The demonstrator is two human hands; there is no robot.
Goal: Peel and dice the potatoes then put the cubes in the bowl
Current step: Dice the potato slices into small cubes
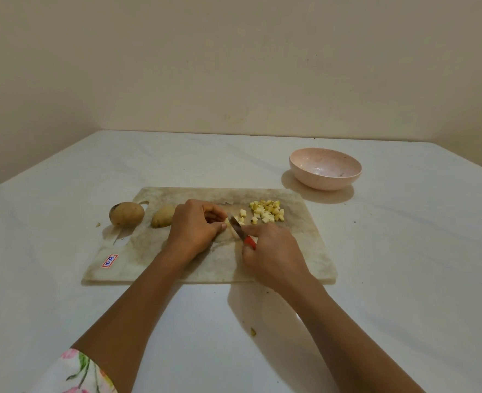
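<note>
Dicing step, live. The potato piece (228, 221) sits near the middle of the cutting board (214, 268), and I have the left hand (197, 225) curled over it, fingertips and thumb pinching it down. The right hand (271, 248) is wrapped around the red handle of the knife (236, 228), forefinger along the top, with the blade laid across the piece. Fingers and blade hide most of it, so I can't tell how much is left to cut.

Toward the board's far right lies the heap of finished cubes (266, 214), with a loose cube (242, 213) between the heap and the blade. At the board's left end, a second potato (163, 216) lies just beside the left hand. A whole potato (126, 213), skin on, rests at the board's left edge by the handle hole. The bowl (325, 168) stands on the counter (404, 251) beyond the board's far right corner, with no cubes in it.

My read is that we're well short of done. Next I want short, even cuts with the fingertips tucked back from the edge. After that, these cubes get swept toward the heap.
</note>
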